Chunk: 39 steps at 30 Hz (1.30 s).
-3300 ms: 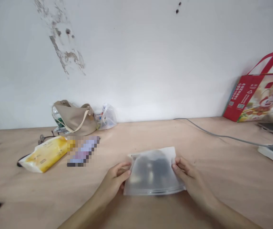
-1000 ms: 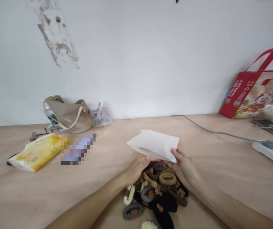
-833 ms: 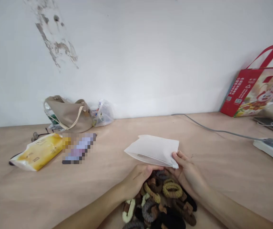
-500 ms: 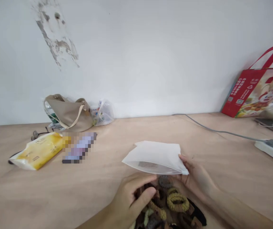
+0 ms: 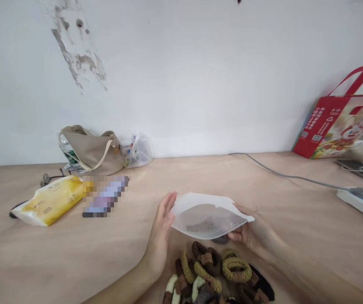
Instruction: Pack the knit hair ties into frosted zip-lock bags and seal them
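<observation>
On the wooden table (image 5: 73,257), a heap of fabric hair ties (image 5: 209,270) lies loose, just below the frosted plastic pouch (image 5: 208,216). The pouch looks open, with only a grey tag (image 5: 202,226) showing inside. Your right hand (image 5: 252,232) holds the pouch's right end, fingers curled beneath it, while your left hand (image 5: 159,240) stands just beside its left edge, fingers spread and straight.

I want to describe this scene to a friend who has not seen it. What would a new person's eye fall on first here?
The eye goes first to the frosted plastic zip bag in the centre, held in the right hand, with the open left hand raised beside it. Just below lies a heap of brown, black and cream hair ties. At the far right, a red printed gift bag leans against the white wall.
</observation>
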Tool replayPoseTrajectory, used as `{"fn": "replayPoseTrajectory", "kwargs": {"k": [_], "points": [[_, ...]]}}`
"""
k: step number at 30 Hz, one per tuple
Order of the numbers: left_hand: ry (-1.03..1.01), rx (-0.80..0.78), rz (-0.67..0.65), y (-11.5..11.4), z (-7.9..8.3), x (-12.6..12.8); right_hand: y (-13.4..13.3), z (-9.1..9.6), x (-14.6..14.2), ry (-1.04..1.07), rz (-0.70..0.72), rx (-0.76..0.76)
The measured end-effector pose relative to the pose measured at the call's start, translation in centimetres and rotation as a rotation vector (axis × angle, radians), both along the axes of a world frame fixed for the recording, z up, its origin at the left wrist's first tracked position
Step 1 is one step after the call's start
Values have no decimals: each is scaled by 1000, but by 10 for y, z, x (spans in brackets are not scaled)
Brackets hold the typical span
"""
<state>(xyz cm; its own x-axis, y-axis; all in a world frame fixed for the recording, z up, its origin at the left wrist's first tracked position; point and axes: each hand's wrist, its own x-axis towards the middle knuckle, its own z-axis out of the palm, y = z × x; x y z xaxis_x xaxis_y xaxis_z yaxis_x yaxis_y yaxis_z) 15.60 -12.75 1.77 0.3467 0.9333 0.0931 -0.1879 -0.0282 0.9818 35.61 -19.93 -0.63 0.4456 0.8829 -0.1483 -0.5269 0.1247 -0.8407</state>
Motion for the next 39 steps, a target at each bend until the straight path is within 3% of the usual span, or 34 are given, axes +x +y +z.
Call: {"fn": "replayPoseTrajectory", "kwargs": {"k": [3, 9, 12, 18, 23, 25, 28, 30, 34, 37, 39], "points": [[-9, 22, -45, -5, 4, 9, 4, 6, -6, -207, 4, -82], [58, 72, -10, -12, 16, 22, 5, 22, 1, -548, -226, -65], [85, 81, 31, -10, 20, 28, 3, 20, 0, -649, -289, -12], [150, 184, 9, 2, 19, 33, 2, 10, -5, -835, -248, 85], [295, 305, -57, 10, 18, 30, -5, 3, 7, -1004, -437, 105], [289, 321, -49, 11, 19, 30, -14, 4, 10, -1254, -394, 220], [300, 373, -27, 9, 21, 29, -25, 11, 4, -1842, -168, 416], [314, 408, -15, 8, 23, 28, -27, 16, -5, -2064, -149, 360], [336, 438, 23, 6, 24, 28, -21, 20, -21, -2193, -160, 116], [333, 404, 20, 6, 23, 28, -18, 20, -23, -2226, -91, 68], [325, 392, 2, 7, 24, 28, -20, 24, -19, -2178, -80, 116]]}}
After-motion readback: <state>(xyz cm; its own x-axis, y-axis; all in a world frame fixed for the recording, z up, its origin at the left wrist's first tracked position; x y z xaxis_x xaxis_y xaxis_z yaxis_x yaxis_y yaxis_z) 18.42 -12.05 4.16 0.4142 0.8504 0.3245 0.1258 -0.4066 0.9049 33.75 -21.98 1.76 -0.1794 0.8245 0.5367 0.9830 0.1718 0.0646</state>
